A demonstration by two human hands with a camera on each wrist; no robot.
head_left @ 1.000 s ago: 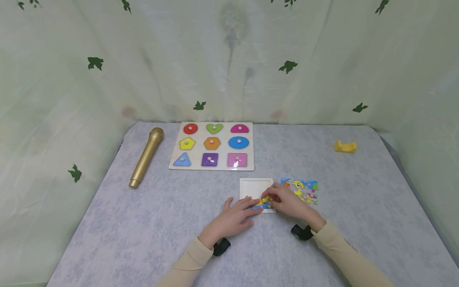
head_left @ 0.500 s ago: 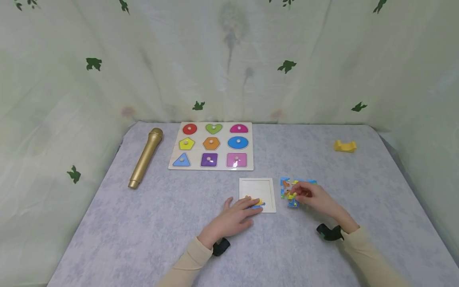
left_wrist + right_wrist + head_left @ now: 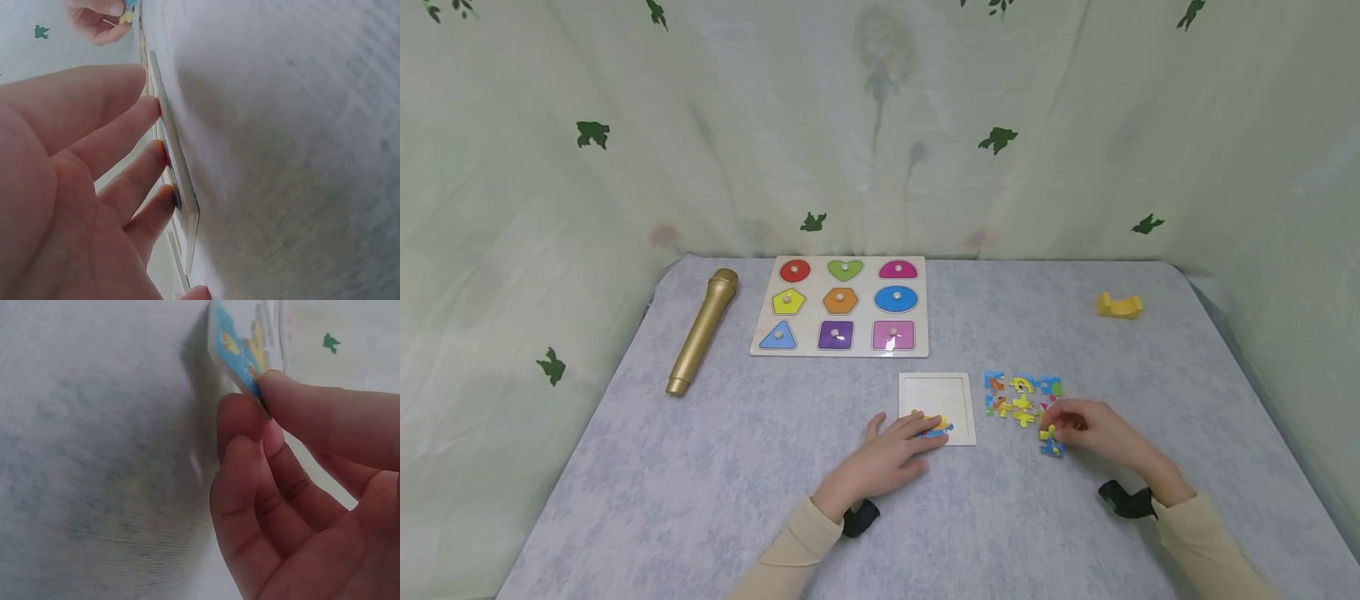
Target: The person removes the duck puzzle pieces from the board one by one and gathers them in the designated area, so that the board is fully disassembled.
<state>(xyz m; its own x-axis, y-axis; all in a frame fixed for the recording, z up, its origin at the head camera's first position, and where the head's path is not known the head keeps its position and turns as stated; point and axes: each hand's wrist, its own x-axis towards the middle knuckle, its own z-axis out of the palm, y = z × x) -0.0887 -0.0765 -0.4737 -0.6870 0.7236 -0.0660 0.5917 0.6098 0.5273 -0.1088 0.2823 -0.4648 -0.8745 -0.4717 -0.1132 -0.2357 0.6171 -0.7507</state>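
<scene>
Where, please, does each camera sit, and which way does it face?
Head: on the person's head, facing forward and down at the table; both sleeves, left grip and right grip show.
Left wrist: on that wrist, facing a puzzle tray edge-on; left grip shows large, right grip beyond.
Right wrist: on that wrist, facing a puzzle piece; right grip shows, pinching it.
Head and left wrist share the puzzle tray.

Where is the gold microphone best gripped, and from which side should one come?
I would probably take the gold microphone around the middle of its slim shaft, from above, gripping across its length: it lies on its side, slanted, with the thicker head at the far end. The left hand is nearer.
</scene>
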